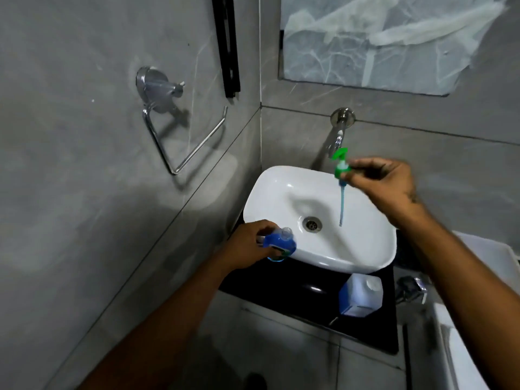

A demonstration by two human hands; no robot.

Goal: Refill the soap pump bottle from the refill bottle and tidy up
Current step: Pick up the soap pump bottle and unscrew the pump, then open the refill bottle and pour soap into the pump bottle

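Forearms reach in from the bottom edge, bare, both over the counter. Left hand wraps the soap bottle at the sink's near-left rim, fingers curled around the body; neck open and upright, blue liquid showing inside. Likely gripped low and steady so it stays put for pouring.

Right hand raised over the basin, thumb and fingertips pinched on the green collar of the pump. Dip tube hangs straight down above the bowl, coated blue. Judgement: held there so drips land in the sink, not on the counter.

Refill bottle stands on the dark counter just in front of the sink, well apart from both hands, white cap on, untouched. Pour not yet begun.

Tap comes out of the wall behind the pump; no water running that I can see.

Hard to read:
- Soap level in the bottle, since the hand covers most of it.
- Bottle base: resting on the counter or lifted, cannot tell.
- Label of the refill bottle, blurred.
- Dark metallic object at the right of the counter, unidentifiable.
- Mirror covered with a pale film; nothing legible in it.
- White fixture at far right, cut off by the frame.
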